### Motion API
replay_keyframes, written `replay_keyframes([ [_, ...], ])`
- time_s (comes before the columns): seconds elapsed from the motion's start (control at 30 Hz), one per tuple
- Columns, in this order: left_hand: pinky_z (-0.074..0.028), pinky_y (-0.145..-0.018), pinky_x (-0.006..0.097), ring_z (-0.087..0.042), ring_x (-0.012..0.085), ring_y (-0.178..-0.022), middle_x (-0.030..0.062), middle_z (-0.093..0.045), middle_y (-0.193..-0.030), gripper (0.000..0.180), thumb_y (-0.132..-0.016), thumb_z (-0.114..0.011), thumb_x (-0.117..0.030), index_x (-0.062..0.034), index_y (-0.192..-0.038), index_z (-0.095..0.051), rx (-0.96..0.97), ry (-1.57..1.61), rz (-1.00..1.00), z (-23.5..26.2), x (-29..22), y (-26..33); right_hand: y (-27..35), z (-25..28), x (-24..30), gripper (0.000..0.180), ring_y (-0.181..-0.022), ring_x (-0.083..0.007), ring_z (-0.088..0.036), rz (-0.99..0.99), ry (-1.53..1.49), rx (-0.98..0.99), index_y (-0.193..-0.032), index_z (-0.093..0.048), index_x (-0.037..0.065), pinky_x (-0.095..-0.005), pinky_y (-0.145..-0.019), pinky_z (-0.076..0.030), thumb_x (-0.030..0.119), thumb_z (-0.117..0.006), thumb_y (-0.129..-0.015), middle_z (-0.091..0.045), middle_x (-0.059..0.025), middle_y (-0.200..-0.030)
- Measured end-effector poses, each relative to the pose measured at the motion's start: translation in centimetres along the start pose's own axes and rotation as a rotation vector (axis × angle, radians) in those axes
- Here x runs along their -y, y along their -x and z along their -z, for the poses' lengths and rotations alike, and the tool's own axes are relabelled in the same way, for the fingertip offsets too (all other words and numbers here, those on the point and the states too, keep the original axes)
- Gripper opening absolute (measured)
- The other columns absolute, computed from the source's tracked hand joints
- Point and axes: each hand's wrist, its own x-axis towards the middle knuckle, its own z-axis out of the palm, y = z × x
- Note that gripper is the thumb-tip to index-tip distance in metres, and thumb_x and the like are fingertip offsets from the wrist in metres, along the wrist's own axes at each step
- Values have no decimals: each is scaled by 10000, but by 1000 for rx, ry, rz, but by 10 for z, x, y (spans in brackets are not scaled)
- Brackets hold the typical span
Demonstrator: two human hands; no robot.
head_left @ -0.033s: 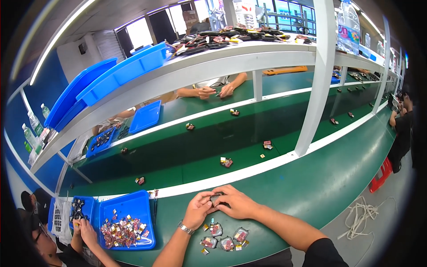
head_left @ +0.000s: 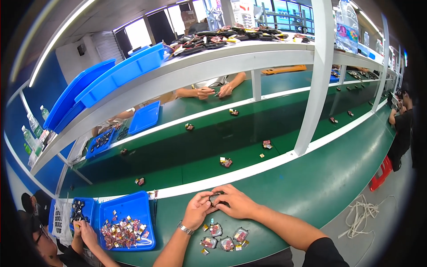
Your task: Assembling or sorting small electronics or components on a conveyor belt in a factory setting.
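Far left, near edge of the desk: a co-worker's hands are seen over a small blue tray with dark parts. Just right of it a bigger blue tray is loaded with small pink and gold pieces.

Left hand, watch on the wrist: fingers are curled and closed on the left side of a small dark part. The part is held just above the desk, close to the white strip that marks the near edge of the conveyor belt.

Right hand: closed on the same dark part from the right and top, fingertips touching the left hand's. How tight either grip is cannot be told; the part is mostly covered.

Below the hands, at the near edge of the desk, four small round pink-and-dark units are laid flat in a loose cluster, with a few small gold bits beside them.

On the belt, small assemblies are scattered well apart; one sits just beyond the white strip, above the hands.

Far side of the belt: another person's hands are seen under the white shelf, with a blue tray left of them. Long blue bins are stacked on the shelf at left, a dark pile of parts at centre.

Right of the desk: a coil of white cord lies on the floor, a red stool beyond it, a person in dark clothes at the far right.
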Motion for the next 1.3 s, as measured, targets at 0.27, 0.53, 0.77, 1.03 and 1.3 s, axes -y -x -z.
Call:
replay_keyframes([
  [0.27, -534, -914, 384, -622, 207, -1037, 116, -618, -1126, 280, -960, -496, -43, -23, -1237, -467, -25, -93, 1, 1, 3, -1, 3, -10, -3, 116, -1105, -256, -531, -7, -70, -161, -918, -678, 81, -359, -897, -482, 129, -677, -811, -584, -66, -1182],
  [0.53, -532, -911, 382, -623, 202, -1037, 112, -620, -1142, 267, -957, -524, -71, -33, -1217, -483, -12, -27, 20, 3, 3, 0, 5, -23, -1, 107, -1072, -253, -548, -36, -85, -278, -890, -679, 78, -354, -865, -491, 117, -682, -790, -599, -62, -1144],
  [0.77, -505, -953, 375, -594, 218, -1110, 150, -581, -1229, 276, -968, -494, -68, -13, -1237, -471, -5, -27, 10, 5, 4, 0, 4, -24, 4, 127, -1084, -270, -534, -30, -101, -315, -898, -670, 24, -363, -885, -479, 96, -671, -794, -586, -85, -1119],
  [1.03, -526, -924, 393, -596, 240, -1107, 163, -573, -1241, 255, -951, -525, -64, -24, -1200, -490, -22, 13, 17, 6, 3, -1, 4, -32, 0, 160, -1061, -252, -545, -3, -91, -368, -942, -710, 77, -343, -826, -504, 93, -694, -784, -598, -61, -1123],
  [1.3, -518, -938, 386, -597, 237, -1110, 180, -565, -1271, 214, -968, -520, -86, -19, -1170, -496, -28, -8, -53, 11, 8, 1, -1, -28, 10, 173, -1092, -258, -527, 56, -124, -353, -937, -713, 52, -367, -912, -472, 48, -666, -770, -580, -80, -1202],
])
